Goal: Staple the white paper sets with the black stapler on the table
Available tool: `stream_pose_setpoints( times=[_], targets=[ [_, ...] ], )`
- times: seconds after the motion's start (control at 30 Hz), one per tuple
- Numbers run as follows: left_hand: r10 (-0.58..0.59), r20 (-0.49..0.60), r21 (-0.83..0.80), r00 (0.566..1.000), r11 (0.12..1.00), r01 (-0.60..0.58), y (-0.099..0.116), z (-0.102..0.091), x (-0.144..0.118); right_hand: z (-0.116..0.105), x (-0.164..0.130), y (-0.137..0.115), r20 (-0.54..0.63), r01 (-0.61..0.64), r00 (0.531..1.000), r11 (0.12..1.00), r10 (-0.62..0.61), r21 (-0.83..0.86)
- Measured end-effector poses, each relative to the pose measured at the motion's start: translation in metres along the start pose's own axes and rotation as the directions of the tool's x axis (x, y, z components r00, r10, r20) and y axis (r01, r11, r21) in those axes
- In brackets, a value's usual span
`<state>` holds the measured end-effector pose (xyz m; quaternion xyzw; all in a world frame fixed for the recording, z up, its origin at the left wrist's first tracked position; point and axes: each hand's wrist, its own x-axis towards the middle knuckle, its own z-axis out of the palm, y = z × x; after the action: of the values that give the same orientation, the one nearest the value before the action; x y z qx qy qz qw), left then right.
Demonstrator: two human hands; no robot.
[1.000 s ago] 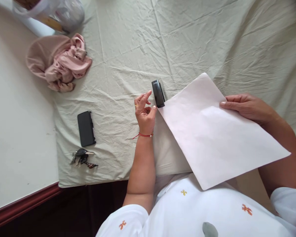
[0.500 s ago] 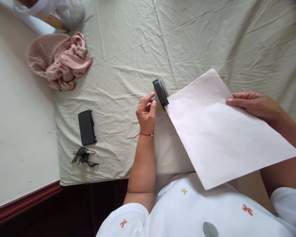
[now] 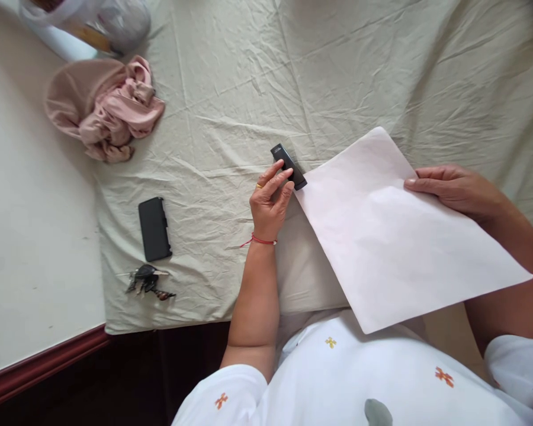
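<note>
A black stapler (image 3: 298, 176) lies on the cloth-covered table, with a corner of a white paper sheet (image 3: 391, 236) at its front end. My left hand (image 3: 270, 198) is on the stapler, two fingertips on its top and the thumb by its near edge. A ring and a red string bracelet are on this hand and wrist. On the other side, my right hand (image 3: 457, 189) pinches the paper's right edge, thumb on top and the fingers partly underneath. The sheet slants toward my body, its near corner overlapping my white shirt.
A black phone (image 3: 154, 229) and a bunch of keys (image 3: 148, 282) lie at the left of the table (image 3: 213, 266). Crumpled pink cloth (image 3: 111, 109) and a white container (image 3: 71, 29) with a plastic bag stand farther back, near the wall (image 3: 31, 236).
My left hand has moved right onto the stapler, and its fingers now touch the top. The stapler has turned slightly. My right hand keeps its hold on the paper.
</note>
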<state>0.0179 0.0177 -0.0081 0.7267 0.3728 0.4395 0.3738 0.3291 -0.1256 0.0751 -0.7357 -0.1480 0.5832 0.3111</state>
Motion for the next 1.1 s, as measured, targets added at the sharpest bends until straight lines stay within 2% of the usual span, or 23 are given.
stream_pose_setpoints(
  times=[0.53, 1.1],
  targets=[
    [0.018, 0.032, 0.020, 0.999, 1.000, -0.019, -0.0037, -0.0040, 0.0021, -0.0047, 0.0045, 0.0026, 0.009, -0.019, 1.000, 1.000, 0.019, -0.005],
    [0.081, 0.061, 0.167, 0.995, 0.982, -0.090, -0.0025, 0.0006, -0.0004, -0.0010, -0.0003, 0.0000, -0.026, -0.040, 0.999, 0.999, 0.040, -0.008]
  ],
)
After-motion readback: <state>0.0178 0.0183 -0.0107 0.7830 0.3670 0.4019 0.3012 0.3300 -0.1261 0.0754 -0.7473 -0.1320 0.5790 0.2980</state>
